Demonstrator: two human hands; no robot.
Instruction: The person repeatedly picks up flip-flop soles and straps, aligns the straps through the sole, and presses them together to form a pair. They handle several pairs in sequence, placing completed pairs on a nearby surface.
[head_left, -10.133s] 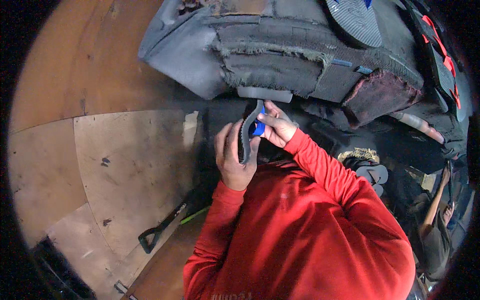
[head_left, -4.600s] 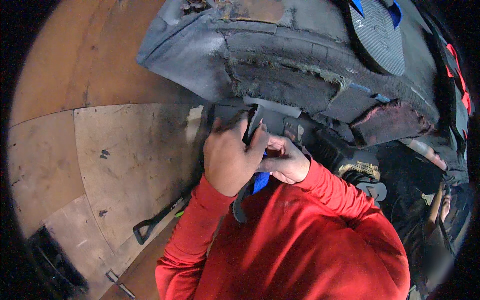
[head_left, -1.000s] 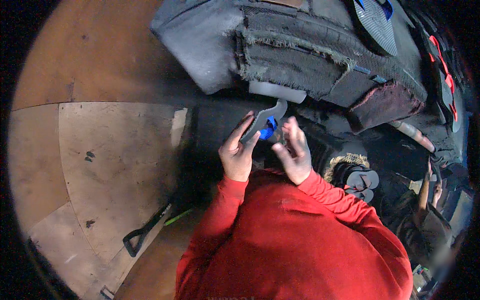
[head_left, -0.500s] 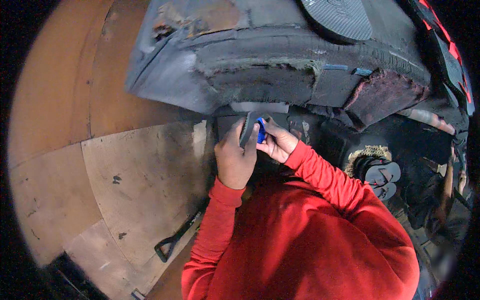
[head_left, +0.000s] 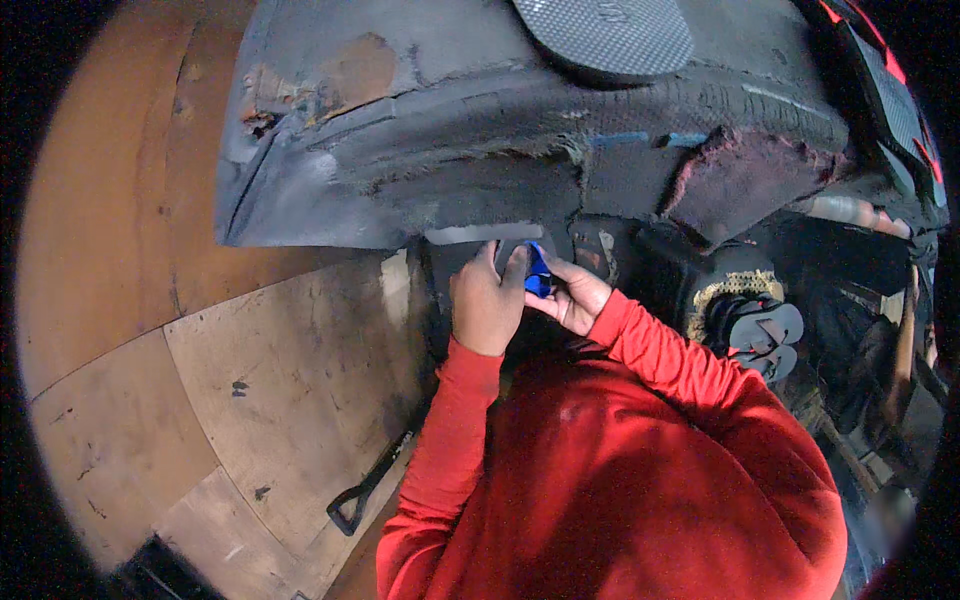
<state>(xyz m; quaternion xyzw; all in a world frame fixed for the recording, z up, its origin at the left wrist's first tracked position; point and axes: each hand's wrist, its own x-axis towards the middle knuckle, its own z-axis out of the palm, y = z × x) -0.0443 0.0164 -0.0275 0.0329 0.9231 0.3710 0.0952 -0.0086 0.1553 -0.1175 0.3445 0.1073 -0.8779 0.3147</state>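
In front of my body, below the edge of a worn dark padded bench, my two hands are close together. My left hand (head_left: 487, 305) is closed, its thumb and fingers pinching a thin dark sole-like piece (head_left: 506, 256), mostly hidden by the fingers. My right hand (head_left: 578, 298) grips a small glossy blue piece (head_left: 538, 272) between thumb and fingers, right beside the left thumb. The exact kind of the blue piece is hard to make out, and whether it is joined to the dark piece cannot be seen.
Across the padded bench (head_left: 400, 130) lies a grey textured sole (head_left: 610, 35); red-edged soles (head_left: 890, 100) sit at far right. Grey flip-flops (head_left: 765, 330) are stacked to my right. Wooden boards (head_left: 290, 380) and a black handle (head_left: 350, 508) lie to my left.
The bench and the sole on it have shifted left in view. My hands stay together, slightly farther right; more of the dark piece is now covered by the left fingers.
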